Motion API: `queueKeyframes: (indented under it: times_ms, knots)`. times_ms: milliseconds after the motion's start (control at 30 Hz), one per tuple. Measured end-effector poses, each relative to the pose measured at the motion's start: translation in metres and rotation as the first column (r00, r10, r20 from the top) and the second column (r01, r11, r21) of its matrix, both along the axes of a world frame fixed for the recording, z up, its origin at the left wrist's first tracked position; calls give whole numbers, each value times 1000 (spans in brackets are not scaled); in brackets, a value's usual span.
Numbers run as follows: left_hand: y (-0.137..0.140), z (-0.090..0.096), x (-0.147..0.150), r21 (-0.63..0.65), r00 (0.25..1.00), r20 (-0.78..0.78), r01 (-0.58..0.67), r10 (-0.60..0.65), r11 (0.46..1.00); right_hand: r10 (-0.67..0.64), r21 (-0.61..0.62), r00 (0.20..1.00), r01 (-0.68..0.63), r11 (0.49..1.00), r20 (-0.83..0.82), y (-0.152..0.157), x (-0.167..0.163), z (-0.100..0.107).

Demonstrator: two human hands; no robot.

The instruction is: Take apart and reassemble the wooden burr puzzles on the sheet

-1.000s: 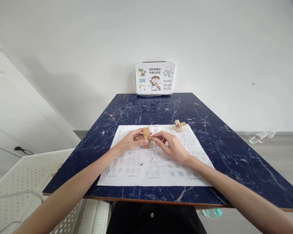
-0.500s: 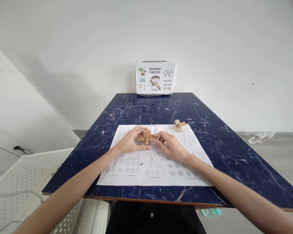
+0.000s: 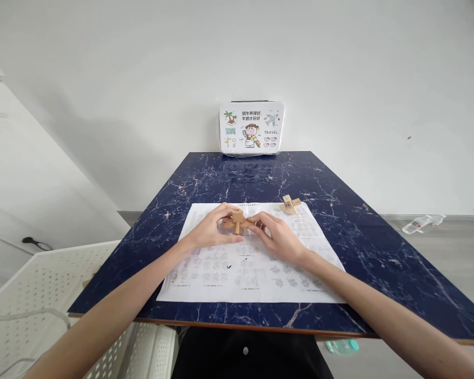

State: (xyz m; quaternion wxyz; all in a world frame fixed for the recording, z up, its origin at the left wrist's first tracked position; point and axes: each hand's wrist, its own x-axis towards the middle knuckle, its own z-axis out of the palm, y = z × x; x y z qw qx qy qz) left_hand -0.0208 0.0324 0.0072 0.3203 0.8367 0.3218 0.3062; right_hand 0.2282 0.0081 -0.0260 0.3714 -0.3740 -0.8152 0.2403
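Observation:
A wooden interlocking puzzle (image 3: pixel 237 221) of light brown pieces rests low over a printed instruction sheet (image 3: pixel 221 290), between my two hands. My left hand (image 3: pixel 213 227) curls around its left side, fingers at the back and thumb near the front. From the right, my right hand (image 3: pixel 275 234) pinches the end of a piece sticking out of the puzzle, its other fingers bent. Part of the puzzle is hidden behind my left fingers. A second wooden puzzle (image 3: pixel 289 205), cross-shaped with markings on it, sits at the sheet's upper right corner.
The dark blue marbled table (image 3: pixel 245 181) carries a white cartoon-printed case (image 3: pixel 252 128) standing against the wall. A perforated white rack (image 3: pixel 55 273) is at the left. One clear plastic bottle (image 3: pixel 342 346) lies under the table, and plastic packaging (image 3: pixel 422 223) lies on the floor at right.
Almost nothing differs. Both hands keep the same hold on the puzzle, and the whole view has shifted very slightly.

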Motion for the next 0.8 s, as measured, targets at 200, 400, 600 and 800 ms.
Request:
queueKeyframes:
  times_ms: [200, 400, 600, 800]
  knots:
    - [-1, -1, 1, 31, 1000, -11, 4, -4, 999, 19, -20, 1000, -20, 1000, -10, -1, 1, 2]
    - [-5, 0, 1, 30, 1000, -20, 5, -4, 1000, 53, -10, 999, -53, 999, -13, -3, 2, 2]
    - [-2, 2, 1, 54, 1000, -17, -17, 18, 998, 13, 8, 1000, -13, 1000, -19, 1, 2, 2]
    - [-1, -1, 0, 75, 1000, -8, -9, 10, 997, 26, -29, 999, -27, 999, -24, 2, 2, 1]
